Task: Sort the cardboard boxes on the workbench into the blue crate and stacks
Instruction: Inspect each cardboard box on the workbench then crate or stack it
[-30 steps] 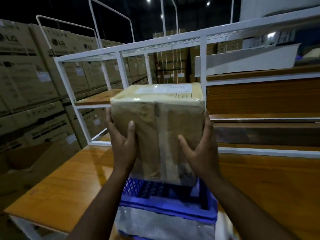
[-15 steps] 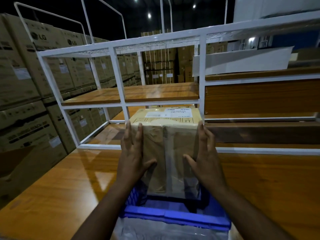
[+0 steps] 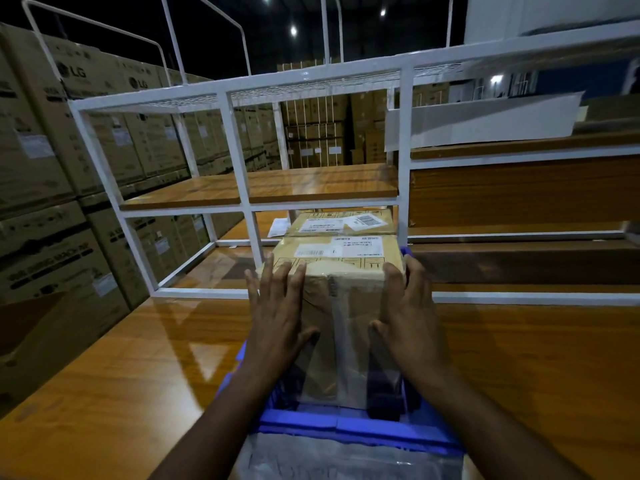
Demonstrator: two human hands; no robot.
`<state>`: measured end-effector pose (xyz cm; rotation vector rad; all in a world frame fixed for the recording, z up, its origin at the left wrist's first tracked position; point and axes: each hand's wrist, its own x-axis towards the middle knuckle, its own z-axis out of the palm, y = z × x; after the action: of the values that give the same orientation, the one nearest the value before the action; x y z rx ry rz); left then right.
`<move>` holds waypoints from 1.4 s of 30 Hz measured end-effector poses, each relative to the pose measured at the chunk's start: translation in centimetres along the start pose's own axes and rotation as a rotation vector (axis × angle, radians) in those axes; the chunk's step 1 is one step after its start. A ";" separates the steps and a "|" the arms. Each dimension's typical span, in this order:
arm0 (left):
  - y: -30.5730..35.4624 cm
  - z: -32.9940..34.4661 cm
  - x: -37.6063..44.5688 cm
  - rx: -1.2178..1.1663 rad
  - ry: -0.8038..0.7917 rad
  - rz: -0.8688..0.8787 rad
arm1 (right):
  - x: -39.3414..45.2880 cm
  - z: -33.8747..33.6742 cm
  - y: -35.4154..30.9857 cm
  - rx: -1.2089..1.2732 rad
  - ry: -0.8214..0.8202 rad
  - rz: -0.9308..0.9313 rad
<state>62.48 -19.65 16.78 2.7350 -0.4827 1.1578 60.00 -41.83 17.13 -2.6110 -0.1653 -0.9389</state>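
- We're lowering a tall brown cardboard box wrapped in clear plastic film [image 3: 341, 306] into the blue plastic crate [image 3: 349, 432] at the near edge of the glossy wooden surface [image 3: 114, 382]; its lower part is sitting inside the crate walls.
- Our left hand [image 3: 277, 317] is lying flat against the box's left side, fingers straight, thumb on the front.
- Our right hand [image 3: 408, 313] is mirroring it on the right side, fingers extended, not curled around anything.
- Looks like the placing step is nearly done.
- Next we're probably reaching for the second labelled cardboard box [image 3: 341, 221] just behind, under the white metal shelf frame [image 3: 235, 150].
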 end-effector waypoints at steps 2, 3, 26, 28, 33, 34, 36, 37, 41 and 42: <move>0.1 0.0 0.2 -0.018 -0.005 -0.002 | 0.1 0.0 -0.3 -0.075 0.005 0.001; 0.1 0.0 0.3 -0.027 -0.006 -0.006 | 0.2 0.0 -0.5 -0.120 0.011 -0.011; 2.9 -4.8 -1.6 -0.096 0.144 -0.057 | -1.3 -1.4 -5.4 0.178 0.164 -0.283; 2.7 -5.7 -2.3 -0.098 0.147 -0.102 | -1.8 -1.1 -5.9 0.246 0.161 -0.289; 1.8 -8.1 -5.3 -0.008 0.129 -0.203 | -2.7 -0.2 -7.8 0.403 0.100 -0.371; 1.7 -8.6 -6.1 0.007 0.131 -0.231 | -2.8 0.0 -8.4 0.421 0.088 -0.394; 1.4 -9.7 -7.9 0.040 0.144 -0.284 | -3.3 0.4 -9.5 0.469 0.050 -0.440; 1.4 -10.3 -8.9 0.064 0.151 -0.312 | -3.6 0.5 -10.1 0.502 0.020 -0.459; 1.7 -12.6 -13.4 0.183 0.148 -0.447 | -5.7 1.9 -12.8 0.712 -0.085 -0.526; 1.9 -13.2 -14.7 0.209 0.137 -0.484 | -6.5 2.2 -13.6 0.756 -0.107 -0.544</move>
<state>43.32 -14.71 15.41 2.6814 0.3201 1.2980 53.17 -28.32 15.40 -1.9178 -1.0714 -0.6925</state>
